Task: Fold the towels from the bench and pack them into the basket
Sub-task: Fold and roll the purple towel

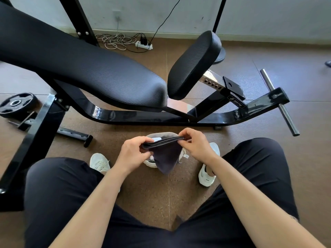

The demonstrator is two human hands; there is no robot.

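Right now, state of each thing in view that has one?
dark towel: folded, held above the basket, one corner hanging.
left hand: grips the towel's left end.
right hand: pinches the towel's right end.
basket: upright on the floor, partly hidden by the towel.
bench: pads bare.
power strip: plugs in.

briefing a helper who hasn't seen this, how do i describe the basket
Start at the big black bench, then drop to the floor before it, between two white shoes. The basket sits there, behind the dark towel that the left hand and right hand hold. It alone is pale with a round open rim.
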